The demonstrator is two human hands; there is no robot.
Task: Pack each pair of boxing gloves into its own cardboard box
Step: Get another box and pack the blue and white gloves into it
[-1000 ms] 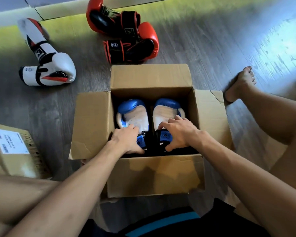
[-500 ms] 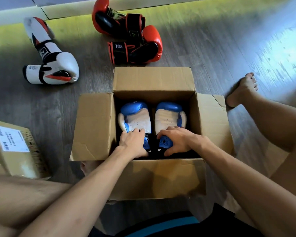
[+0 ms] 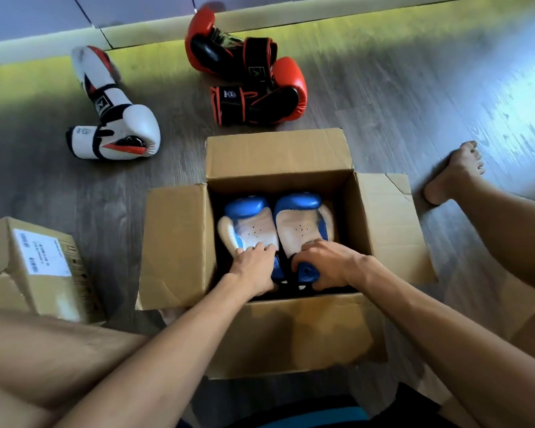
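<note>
An open cardboard box (image 3: 179, 242) sits on the floor between my legs, flaps spread outward. Inside lie two blue and cream boxing gloves side by side, the left glove (image 3: 247, 227) and the right glove (image 3: 303, 223), palms up. My left hand (image 3: 254, 267) presses on the wrist end of the left glove. The right glove's blue cuff is under my right hand (image 3: 325, 267), whose fingers curl around it. A white pair of gloves (image 3: 118, 128) lies on the floor far left. A red and black pair (image 3: 254, 81) lies just behind the box.
A second cardboard box (image 3: 40, 267) with a white label stands at the left by my left thigh. My right leg and bare foot (image 3: 454, 171) stretch out to the right of the open box. A wall base runs along the far edge.
Both hands have slid back toward me along the gloves, from the palms to the cuffs. The gloves have stayed in the box.
</note>
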